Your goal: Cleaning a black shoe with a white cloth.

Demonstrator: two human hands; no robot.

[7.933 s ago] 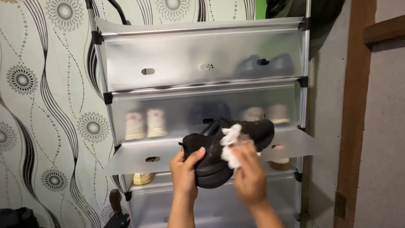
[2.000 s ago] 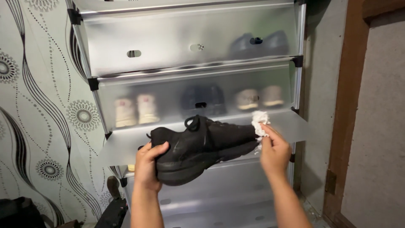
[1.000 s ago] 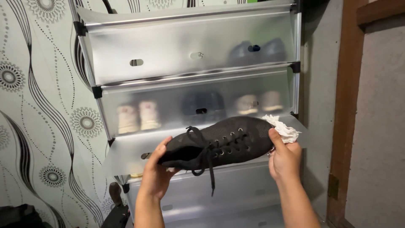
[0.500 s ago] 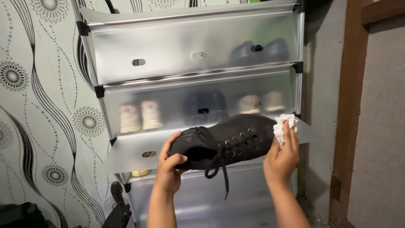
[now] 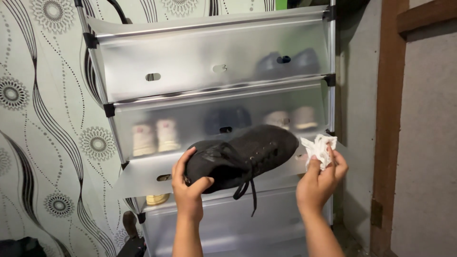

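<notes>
A person's 2 bare hands work in front of a frosted plastic shoe rack (image 5: 214,62). The left hand (image 5: 188,188) grips the heel end of a black shoe (image 5: 243,154), thumb beneath and fingers (image 5: 183,159) curled over the top, holding it sideways before the rack's open middle flap, laces dangling. The right hand (image 5: 319,181), just beside the shoe's toe but apart from it, pinches a crumpled white cloth (image 5: 318,148) in its fingertips. Pale shoes show dimly behind the rack's panels.

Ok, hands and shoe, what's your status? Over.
Left hand grips black shoe at one end. Right hand pinches white cloth, just off shoe. Frosted shoe rack close behind, laces dangling.
</notes>
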